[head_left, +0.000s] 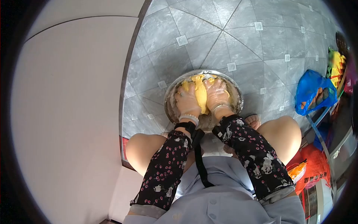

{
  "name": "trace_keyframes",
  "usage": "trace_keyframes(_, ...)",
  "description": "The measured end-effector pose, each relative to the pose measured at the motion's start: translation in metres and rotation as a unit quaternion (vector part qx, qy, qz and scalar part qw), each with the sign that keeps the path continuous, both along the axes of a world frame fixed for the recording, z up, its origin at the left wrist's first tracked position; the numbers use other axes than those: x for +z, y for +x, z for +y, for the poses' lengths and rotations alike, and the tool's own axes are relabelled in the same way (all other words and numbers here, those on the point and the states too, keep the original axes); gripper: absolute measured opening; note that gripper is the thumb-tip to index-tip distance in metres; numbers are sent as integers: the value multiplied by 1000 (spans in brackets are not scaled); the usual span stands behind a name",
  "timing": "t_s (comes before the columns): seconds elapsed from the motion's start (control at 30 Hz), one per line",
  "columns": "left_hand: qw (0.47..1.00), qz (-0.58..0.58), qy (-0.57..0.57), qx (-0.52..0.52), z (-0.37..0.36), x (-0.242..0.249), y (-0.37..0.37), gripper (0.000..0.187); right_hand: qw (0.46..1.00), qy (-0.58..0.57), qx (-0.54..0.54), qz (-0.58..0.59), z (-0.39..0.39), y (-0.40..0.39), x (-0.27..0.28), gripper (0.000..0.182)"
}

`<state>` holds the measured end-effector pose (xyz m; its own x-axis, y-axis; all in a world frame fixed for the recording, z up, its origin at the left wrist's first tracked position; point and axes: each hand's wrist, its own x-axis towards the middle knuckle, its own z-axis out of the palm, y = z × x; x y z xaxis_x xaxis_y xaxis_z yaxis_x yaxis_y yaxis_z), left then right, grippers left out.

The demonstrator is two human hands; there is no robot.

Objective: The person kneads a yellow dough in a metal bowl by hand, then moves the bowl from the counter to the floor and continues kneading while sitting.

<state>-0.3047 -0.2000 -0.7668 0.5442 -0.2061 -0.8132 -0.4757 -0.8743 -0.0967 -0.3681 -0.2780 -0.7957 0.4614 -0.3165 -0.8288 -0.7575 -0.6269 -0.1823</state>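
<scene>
A round metal basin stands on the floor between my feet, its inner wall smeared with pale residue. In it lies a soft lump of yellow dough. My left hand, in a clear plastic glove, presses into the dough from the left with its fingers curled round it. On the other side my right hand, gloved likewise, grips the dough too. Yellow bits stick to both gloves. The fingertips are partly buried in the dough. Dark floral sleeve covers reach up both forearms, and black straps circle the wrists.
Grey tiles cover the floor. A large pale panel rises close on the left. To the right lie a blue plastic bag with root-like vegetables inside, a yellow package and a red bag beside a metal-framed rack.
</scene>
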Motion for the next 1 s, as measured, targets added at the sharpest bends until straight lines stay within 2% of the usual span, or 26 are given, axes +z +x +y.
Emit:
trace_keyframes(0.17,999,-37,-6,8,-3,-4,-1,75,995,-30,-25,-88,2,-10,-11,43)
trace_keyframes(0.2,999,-38,2,13,-5,-4,0,74,995,-29,-49,-82,3,-10,-11,51)
trace_keyframes(0.3,995,-89,-48,18,3,-12,-7,70,990,-39,-69,-114,6,-14,-25,51)
trace_keyframes(0.33,994,-93,-52,9,9,-18,-10,70,988,-32,-73,-135,4,-14,-12,51)
trace_keyframes(0.43,989,-109,-94,-18,19,-33,-12,70,968,-78,-117,-206,14,-22,-30,52)
trace_keyframes(0.5,983,-107,-149,-28,28,-34,-9,71,964,-32,-138,-225,8,-26,-21,54)
trace_keyframes(0.53,986,-56,-159,-3,29,-21,-3,72,962,-13,-137,-234,5,-29,-16,55)
trace_keyframes(0.6,965,-75,-247,40,44,-17,-1,68,962,64,-159,-211,-3,-34,-6,56)
trace_keyframes(0.63,952,-81,-288,64,53,-24,-3,66,953,68,-192,-225,-4,-37,-10,57)
trace_keyframes(0.67,905,-126,-400,78,61,-33,-8,56,942,77,-223,-237,1,-40,-16,58)
trace_keyframes(0.73,891,-61,-419,164,66,-20,-16,51,920,88,-288,-252,15,-44,-34,62)
trace_keyframes(0.77,890,-40,-417,180,69,-8,-17,53,913,158,-310,-212,14,-50,-39,64)
trace_keyframes(0.8,888,-19,-415,195,70,8,-18,55,900,226,-330,-170,10,-49,-16,66)
trace_keyframes(0.87,890,10,-403,213,76,29,-18,61,945,184,-221,-155,1,-52,11,64)
trace_keyframes(0.93,875,86,-399,261,85,67,-16,64,975,111,-117,-153,-7,-53,33,62)
trace_keyframes(1.0,832,92,-386,387,92,70,-17,65,978,-83,63,-179,-7,-40,39,47)
